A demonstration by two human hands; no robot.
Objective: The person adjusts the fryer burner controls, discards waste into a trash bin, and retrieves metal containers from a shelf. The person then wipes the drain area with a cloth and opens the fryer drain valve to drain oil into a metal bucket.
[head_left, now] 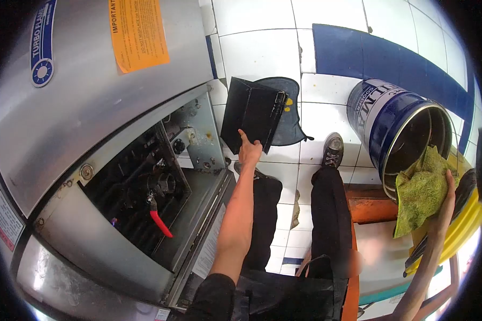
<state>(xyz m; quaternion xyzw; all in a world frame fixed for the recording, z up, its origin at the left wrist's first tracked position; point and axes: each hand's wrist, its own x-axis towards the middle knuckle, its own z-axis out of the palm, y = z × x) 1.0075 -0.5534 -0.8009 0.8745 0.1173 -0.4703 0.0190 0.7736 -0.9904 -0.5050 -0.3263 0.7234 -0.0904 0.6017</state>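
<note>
My left hand (pixel 250 151) grips the near edge of a black metal panel (pixel 255 109), with the index finger and thumb lying on its face. Under and behind the panel, a dark mat-like piece (pixel 288 120) with yellow spots lies on the floor. My right hand (pixel 446 203), at the far right, is closed on a green cloth (pixel 422 187), which hangs by the mouth of a blue and white metal drum (pixel 393 125). Part of the right hand's fingers is hidden by the cloth.
On the left stands a steel appliance (pixel 102 107) with an open lower compartment, where a red-handled valve lever (pixel 160 222) sticks out among dark pipes. White floor tiles (pixel 257 53) with a blue band lie ahead. An orange frame (pixel 374 203) and yellow object (pixel 455 235) are at the right.
</note>
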